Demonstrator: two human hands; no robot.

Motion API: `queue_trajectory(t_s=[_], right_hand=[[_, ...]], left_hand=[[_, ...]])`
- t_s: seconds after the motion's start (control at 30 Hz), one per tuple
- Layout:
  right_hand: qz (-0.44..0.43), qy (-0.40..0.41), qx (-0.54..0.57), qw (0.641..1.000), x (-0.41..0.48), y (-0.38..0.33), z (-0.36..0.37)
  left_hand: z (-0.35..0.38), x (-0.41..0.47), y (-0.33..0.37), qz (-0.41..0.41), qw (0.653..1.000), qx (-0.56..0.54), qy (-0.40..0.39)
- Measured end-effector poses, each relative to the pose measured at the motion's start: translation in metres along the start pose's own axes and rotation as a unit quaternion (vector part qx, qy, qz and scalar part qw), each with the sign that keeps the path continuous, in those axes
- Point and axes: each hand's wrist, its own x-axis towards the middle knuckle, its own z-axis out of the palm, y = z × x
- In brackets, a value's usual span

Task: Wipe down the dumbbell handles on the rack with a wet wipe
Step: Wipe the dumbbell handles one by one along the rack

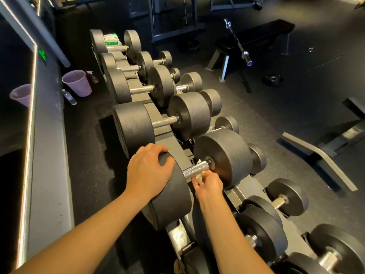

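A large black dumbbell lies on the top tier of the rack (178,237), its knurled steel handle (194,170) bare between two round heads. My left hand (147,169) rests flat on the near-left head (171,196), fingers curled over its edge. Just under the right end of the handle, my right hand (208,185) pinches a crumpled pale wet wipe (198,177), which wraps beneath the bar and peeks out behind it. More dumbbells line the rack beyond, the nearest with its own steel handle (165,122). A green-and-white wipe packet (111,40) sits on the farthest dumbbell.
Smaller dumbbells (287,196) fill the lower tier at right. Two purple bins (78,83) and a water bottle (69,96) stand on the floor by the left wall. A black bench (254,34) with a barbell (238,43) and a weight plate (273,78) lie beyond.
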Motion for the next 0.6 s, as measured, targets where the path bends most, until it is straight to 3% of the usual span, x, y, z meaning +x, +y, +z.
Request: queue_trajectory(t_s=[0.07,0.13,0.3,0.33,0.47,0.6], right_hand=[[-0.005,-0.021,-0.015,1.0,-0.009,-0.001,-0.008],[-0.062,-0.029,-0.066,0.995,-0.006,0.003,-0.015],[-0.18,0.046,-0.143,0.972,0.005,0.011,-0.014],[-0.165,0.051,-0.122,0.977,0.007,0.009,-0.012],[0.028,0.029,0.023,0.999,0.016,0.0,-0.001],[-0.01,0.061,-0.01,0.998,0.006,-0.002,0.006]], left_hand=[[0.001,0.0,-0.001,-0.004,1.0,-0.001,0.0],[0.001,0.0,-0.001,-0.003,1.0,-0.002,0.001],[0.001,0.001,-0.003,-0.001,1.0,0.008,-0.007],[0.001,0.001,-0.003,0.0,1.0,0.011,-0.009],[0.001,0.002,-0.003,0.005,1.0,0.013,-0.015],[-0.001,0.001,-0.002,0.003,1.0,0.003,-0.016]])
